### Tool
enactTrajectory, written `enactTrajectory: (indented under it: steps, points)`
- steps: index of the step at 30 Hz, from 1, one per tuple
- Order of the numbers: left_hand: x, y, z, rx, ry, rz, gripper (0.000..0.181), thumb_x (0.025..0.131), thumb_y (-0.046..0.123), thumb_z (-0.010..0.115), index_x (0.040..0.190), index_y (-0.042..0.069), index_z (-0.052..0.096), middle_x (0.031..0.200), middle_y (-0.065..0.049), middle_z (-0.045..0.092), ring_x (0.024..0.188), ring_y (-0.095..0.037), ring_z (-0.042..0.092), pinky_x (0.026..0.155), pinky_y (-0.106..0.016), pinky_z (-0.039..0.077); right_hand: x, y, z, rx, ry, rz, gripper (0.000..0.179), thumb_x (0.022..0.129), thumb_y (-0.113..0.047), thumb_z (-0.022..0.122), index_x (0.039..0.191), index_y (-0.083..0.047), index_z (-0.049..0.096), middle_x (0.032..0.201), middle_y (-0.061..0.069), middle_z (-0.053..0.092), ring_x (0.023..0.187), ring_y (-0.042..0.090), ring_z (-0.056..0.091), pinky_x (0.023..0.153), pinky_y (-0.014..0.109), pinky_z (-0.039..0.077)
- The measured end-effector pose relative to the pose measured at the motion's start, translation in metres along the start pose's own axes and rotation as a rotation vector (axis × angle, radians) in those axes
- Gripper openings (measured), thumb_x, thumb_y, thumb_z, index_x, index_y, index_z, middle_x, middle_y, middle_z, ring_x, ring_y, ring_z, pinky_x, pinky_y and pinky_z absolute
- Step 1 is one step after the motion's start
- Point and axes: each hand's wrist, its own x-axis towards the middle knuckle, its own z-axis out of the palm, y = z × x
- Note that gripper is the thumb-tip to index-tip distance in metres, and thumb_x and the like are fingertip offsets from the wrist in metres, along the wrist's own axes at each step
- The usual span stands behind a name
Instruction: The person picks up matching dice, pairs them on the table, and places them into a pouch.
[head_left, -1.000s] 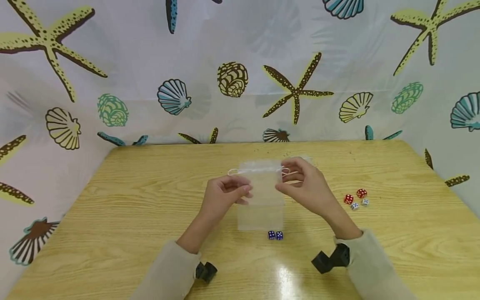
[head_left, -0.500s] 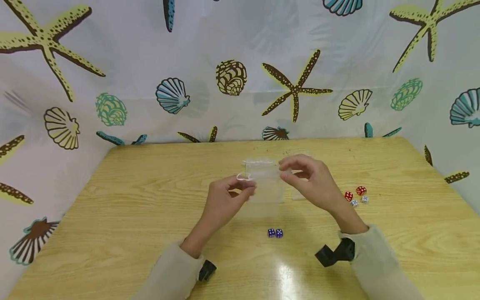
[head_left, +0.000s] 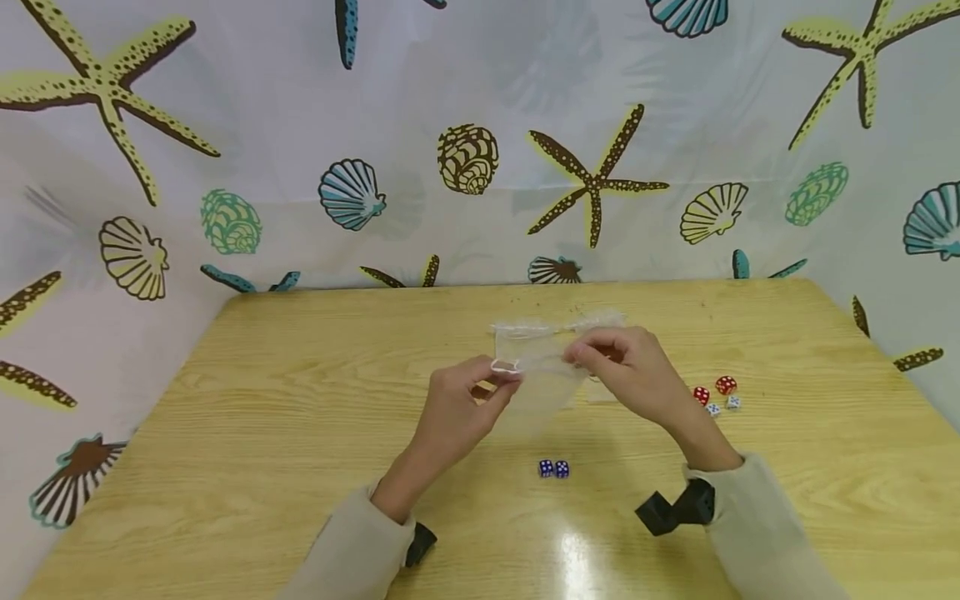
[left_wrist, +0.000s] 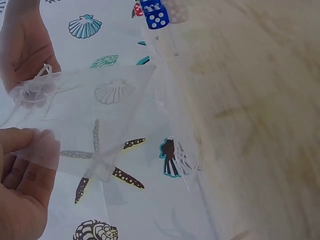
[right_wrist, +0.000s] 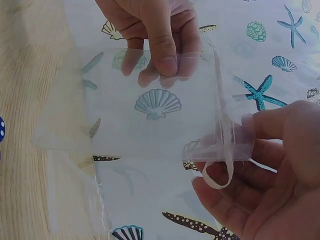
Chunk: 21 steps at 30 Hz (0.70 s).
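Observation:
A sheer white drawstring pouch (head_left: 542, 387) is held up between both hands over the middle of the table. My left hand (head_left: 467, 407) pinches one side of it, beside a white cord loop (head_left: 506, 367). On the opposite side, my right hand (head_left: 628, 371) pinches the pouch between thumb and fingers. Through the thin cloth, the fingers of the left hand (right_wrist: 160, 35) show in the right wrist view. Also there, a cord loop (right_wrist: 220, 175) hangs by the right hand (right_wrist: 280, 172). Two blue dice (head_left: 554, 469) lie on the table below the pouch.
Behind the hands, more sheer pouches (head_left: 600, 319) lie on the wooden table (head_left: 322, 375). Two red dice (head_left: 725, 385) and two white dice (head_left: 733, 402) sit together right of the right hand. A shell-patterned cloth (head_left: 480, 225) stands along the table's back and sides.
The pouch has gone from hanging straight to slanted and bunched. The right hand's fingers have closed together on its side, and the left hand has shifted slightly right. The dice have not moved.

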Motion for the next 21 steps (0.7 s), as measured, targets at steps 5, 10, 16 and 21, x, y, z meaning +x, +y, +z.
enactTrajectory:
  steps: [5,10,16,21]
  points:
    - [0.001,0.002,0.0,0.018,-0.015,-0.007,0.01,0.083,0.001,0.071,0.092,0.001,0.072,0.088,-0.011,0.072,0.076,-0.019,0.07,0.06,-0.018,0.055,0.0,-0.001,-0.001,-0.029,0.009,0.013,0.014,0.092,-0.01,0.063,0.098,-0.004,0.073,0.097,0.012,0.071,0.08,0.014,0.064,0.069,0.022,0.054]
    - [-0.001,0.003,-0.004,0.04,0.005,-0.046,0.03,0.082,0.002,0.071,0.112,0.002,0.065,0.103,-0.012,0.069,0.087,-0.022,0.067,0.068,-0.028,0.058,0.0,-0.003,0.003,-0.044,0.022,0.029,0.015,0.089,-0.01,0.065,0.102,-0.004,0.072,0.103,0.011,0.069,0.085,0.017,0.063,0.072,0.024,0.056]
    - [-0.001,0.007,-0.005,0.088,0.06,0.072,0.04,0.082,0.0,0.067,0.12,0.001,0.056,0.114,-0.014,0.063,0.101,-0.026,0.062,0.074,-0.034,0.057,-0.002,-0.007,0.007,-0.168,0.084,-0.028,0.018,0.085,-0.007,0.07,0.103,-0.005,0.071,0.103,0.011,0.069,0.085,0.018,0.063,0.069,0.025,0.056]
    - [0.003,0.016,-0.003,0.212,0.122,0.272,0.032,0.083,0.003,0.065,0.114,-0.001,0.059,0.116,-0.016,0.062,0.106,-0.029,0.061,0.081,-0.038,0.055,-0.003,-0.01,0.009,-0.272,0.139,-0.098,0.022,0.081,-0.004,0.073,0.103,-0.002,0.07,0.103,0.011,0.068,0.079,0.017,0.062,0.066,0.026,0.057]
